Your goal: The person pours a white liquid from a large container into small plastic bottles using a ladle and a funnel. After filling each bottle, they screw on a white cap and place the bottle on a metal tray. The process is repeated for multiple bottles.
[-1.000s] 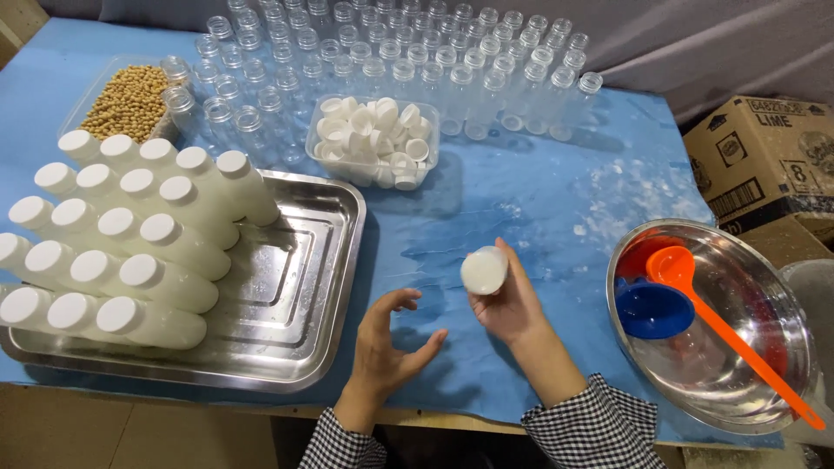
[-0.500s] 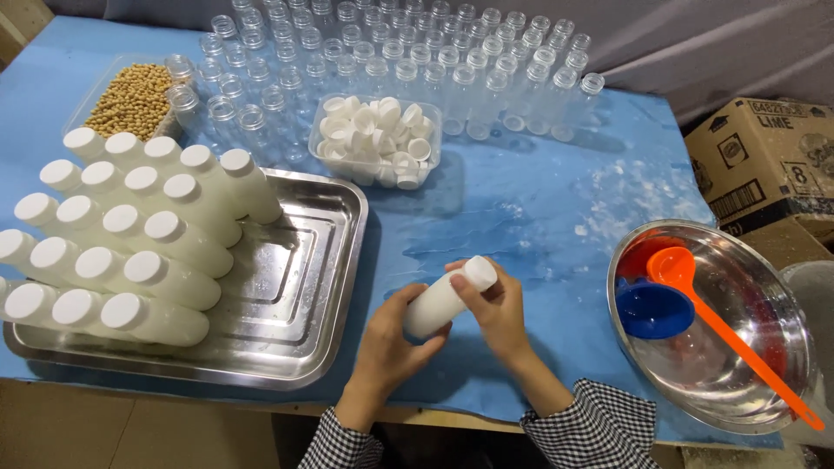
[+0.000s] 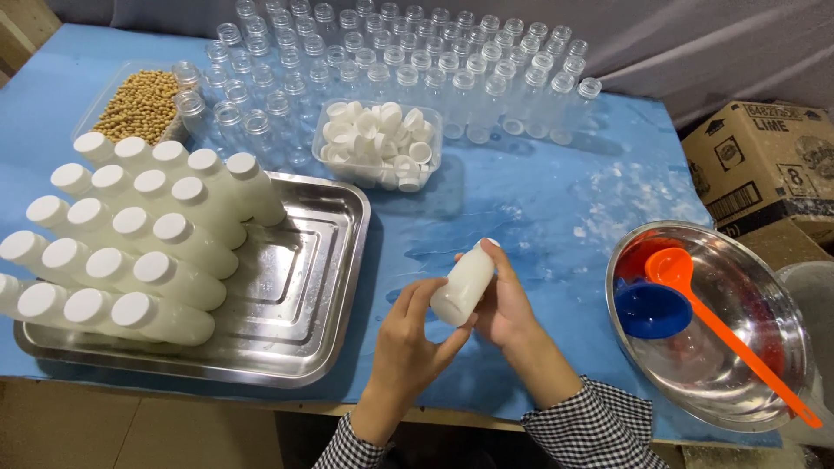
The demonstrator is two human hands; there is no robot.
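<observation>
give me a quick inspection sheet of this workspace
surface: blue sheet on a table, white powder spilled at its right
job's things: white bottle, tilted, held in both hands; capped bottles stacked lying in a steel tray
clutter: empty clear bottles in rows; tub of caps; tub of beans; steel bowl with orange ladle and blue funnel
grippers: left hand and right hand, fingers around the bottle
cables: nothing seen
surroundings: cardboard box, grey cloth backdrop

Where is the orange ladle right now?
The orange ladle lies at the right of the head view in the steel bowl, its cup beside a blue scoop.
</observation>
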